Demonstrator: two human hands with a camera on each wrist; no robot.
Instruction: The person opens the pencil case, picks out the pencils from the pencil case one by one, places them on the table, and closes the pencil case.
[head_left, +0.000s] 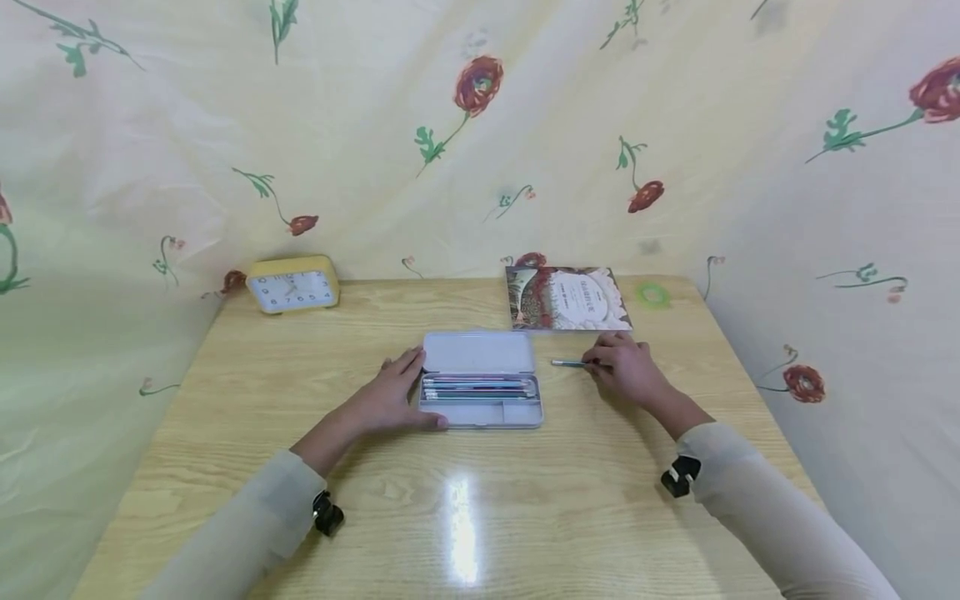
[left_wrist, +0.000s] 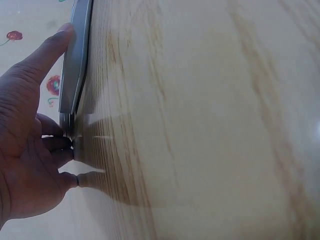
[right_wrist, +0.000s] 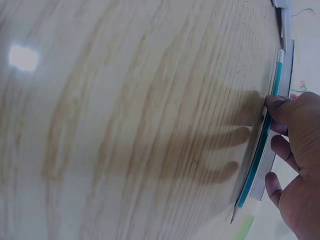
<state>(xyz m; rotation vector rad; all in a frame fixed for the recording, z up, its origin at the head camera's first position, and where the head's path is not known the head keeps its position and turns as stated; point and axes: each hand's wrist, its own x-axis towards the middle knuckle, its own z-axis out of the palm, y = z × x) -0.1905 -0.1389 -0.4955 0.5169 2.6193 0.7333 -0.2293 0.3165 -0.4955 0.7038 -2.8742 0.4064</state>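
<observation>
Pinching a teal pencil (right_wrist: 256,160) between thumb and fingertips, the right hand (head_left: 626,368) is just right of an open pencil case (head_left: 465,412) on the counter (head_left: 570,508). The pencil's white end points left toward the case, a short gap apart from it, while its sharpened tip runs out past the fingers on the other side; whether it touches the counter I cannot tell. The left hand (head_left: 386,402) is spread against the case's left side, straight fingers by the lid (head_left: 478,352) and thumb at the near corner, well apart from the pencil. Between the two hands, more pencils (head_left: 480,389) lie lengthwise in the case's long compartment. A booklet (head_left: 567,298) lies beyond the right hand; a yellow clock (head_left: 293,285) stands far left.
</observation>
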